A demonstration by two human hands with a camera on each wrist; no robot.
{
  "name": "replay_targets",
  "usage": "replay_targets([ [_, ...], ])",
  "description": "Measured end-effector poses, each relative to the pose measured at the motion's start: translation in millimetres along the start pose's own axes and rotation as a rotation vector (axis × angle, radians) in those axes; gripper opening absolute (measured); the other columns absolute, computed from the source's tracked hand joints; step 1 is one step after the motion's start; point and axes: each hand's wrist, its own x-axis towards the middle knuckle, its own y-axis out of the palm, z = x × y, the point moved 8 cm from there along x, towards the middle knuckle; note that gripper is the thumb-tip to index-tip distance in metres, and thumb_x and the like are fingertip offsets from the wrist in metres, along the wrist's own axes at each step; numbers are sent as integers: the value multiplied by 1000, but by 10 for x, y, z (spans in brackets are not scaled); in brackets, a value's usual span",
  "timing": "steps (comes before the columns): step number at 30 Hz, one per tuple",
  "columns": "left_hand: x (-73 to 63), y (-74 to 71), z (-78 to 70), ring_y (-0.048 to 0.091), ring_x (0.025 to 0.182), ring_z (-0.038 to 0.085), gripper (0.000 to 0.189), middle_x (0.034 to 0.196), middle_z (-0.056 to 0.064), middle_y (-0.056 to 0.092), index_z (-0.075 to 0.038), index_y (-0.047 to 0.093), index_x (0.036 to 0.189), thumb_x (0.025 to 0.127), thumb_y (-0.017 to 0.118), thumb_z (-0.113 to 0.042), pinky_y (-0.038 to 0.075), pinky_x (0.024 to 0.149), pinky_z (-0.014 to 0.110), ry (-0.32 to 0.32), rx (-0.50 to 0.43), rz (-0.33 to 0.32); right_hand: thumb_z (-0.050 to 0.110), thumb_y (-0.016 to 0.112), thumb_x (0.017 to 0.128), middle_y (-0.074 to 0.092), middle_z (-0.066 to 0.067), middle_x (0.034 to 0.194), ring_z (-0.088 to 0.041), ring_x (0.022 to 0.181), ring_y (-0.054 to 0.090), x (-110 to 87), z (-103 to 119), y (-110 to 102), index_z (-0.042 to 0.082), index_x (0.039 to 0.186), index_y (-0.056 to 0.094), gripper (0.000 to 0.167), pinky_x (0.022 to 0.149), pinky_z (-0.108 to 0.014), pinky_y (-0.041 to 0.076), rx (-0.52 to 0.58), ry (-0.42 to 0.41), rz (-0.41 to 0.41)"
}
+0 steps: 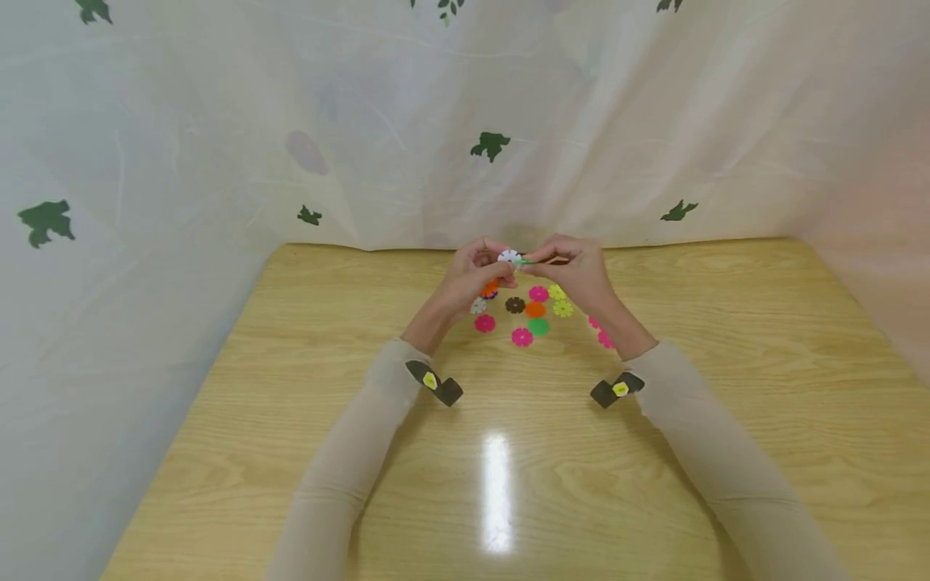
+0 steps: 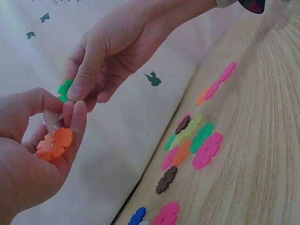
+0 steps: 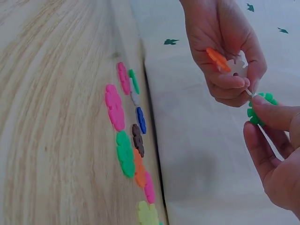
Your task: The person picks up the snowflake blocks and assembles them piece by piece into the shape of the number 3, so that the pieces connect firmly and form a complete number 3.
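My left hand pinches a white notched plastic disc between thumb and fingers, above the far part of the table. An orange flower-shaped disc sits against the white one, by the left palm, and looks joined to it. My right hand pinches a green notched disc by thumb and fingertips. The green disc's edge meets the white disc's side between the two hands. Fingers partly cover both discs, so how deep they fit together cannot be seen.
Below the hands, loose discs lie flat on the wooden table: several pink discs, a brown disc, an orange one, a green one and yellow ones. A pale curtain hangs behind the table's far edge.
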Motion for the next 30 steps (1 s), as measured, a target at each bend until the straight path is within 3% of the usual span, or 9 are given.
replay_targets([
  [7, 13, -3, -9, 65, 75, 17, 14, 94, 6, 64, -7, 57, 105, 97, 60, 4, 63, 75, 25, -22, 20, 18, 11, 80, 89, 75, -2, 102, -11, 91, 70, -2, -41, -24, -1, 110, 74, 25, 80, -21, 62, -118, 157, 94],
  [11, 16, -37, -17, 63, 81, 20, 20, 94, 4, 62, 0, 56, 117, 98, 60, 3, 64, 82, 35, -19, 33, 18, 11, 79, 90, 72, -14, 113, -14, 95, 70, -4, -74, -76, 1, 120, 70, 34, 83, -21, 60, -153, 256, 181],
  [17, 23, -127, -9, 62, 83, 20, 23, 95, 3, 63, -3, 58, 120, 98, 61, 0, 62, 87, 39, -27, 33, -14, 8, 77, 91, 72, -18, 110, -18, 95, 70, -62, -164, -200, -2, 120, 69, 32, 82, -27, 62, -280, 348, 369],
  [26, 38, -215, -32, 63, 81, 20, 19, 96, 4, 62, -12, 64, 116, 99, 60, -3, 62, 86, 36, -22, 34, -25, 3, 78, 87, 72, -17, 104, -21, 94, 68, -300, -266, -421, -4, 115, 70, 30, 81, -23, 59, -428, 344, 677],
  [30, 45, -227, -50, 62, 81, 19, 24, 95, 4, 61, -2, 60, 124, 100, 59, -2, 61, 78, 26, -19, 20, -31, 2, 78, 86, 70, -15, 100, -21, 91, 66, -413, -341, -515, -2, 114, 72, 29, 78, -26, 58, -459, 362, 755],
])
